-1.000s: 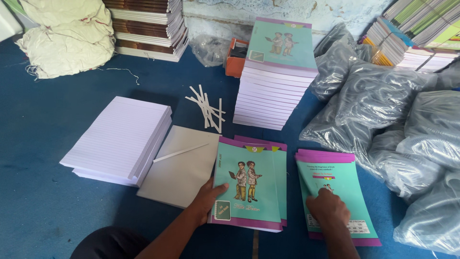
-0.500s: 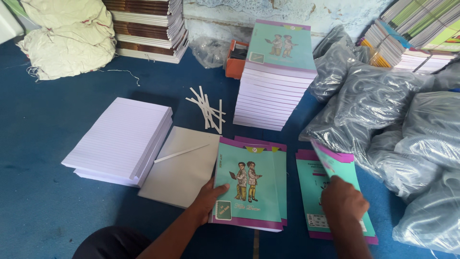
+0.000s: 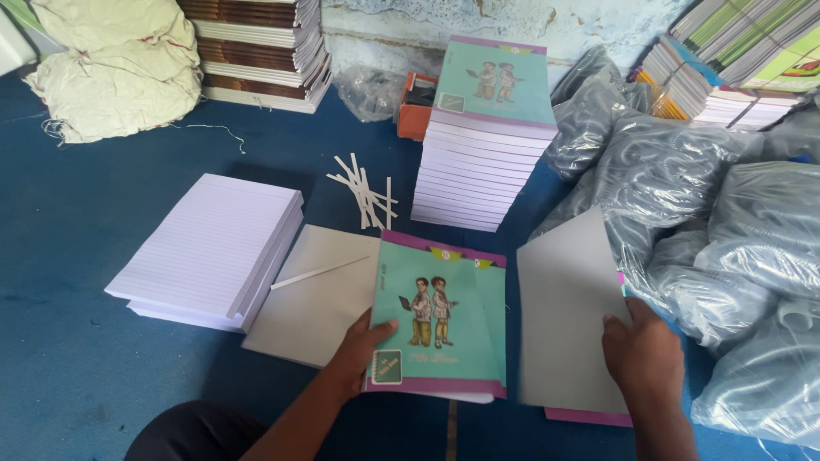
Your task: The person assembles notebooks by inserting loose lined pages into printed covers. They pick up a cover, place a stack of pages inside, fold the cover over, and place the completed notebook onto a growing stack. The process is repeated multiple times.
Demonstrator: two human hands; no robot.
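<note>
Notebook covers lay on the blue floor before the person: grey plastic-wrapped bundles bulked at the right, a tall stack of teal-covered notebooks stood behind, and a ream of white ruled paper sat at the left beside a grey sheet. The teal cover with two drawn figures lay under the left hand, fingers flat on its lower left corner. The right hand gripped the lifted grey-backed cover at its right edge.
</note>
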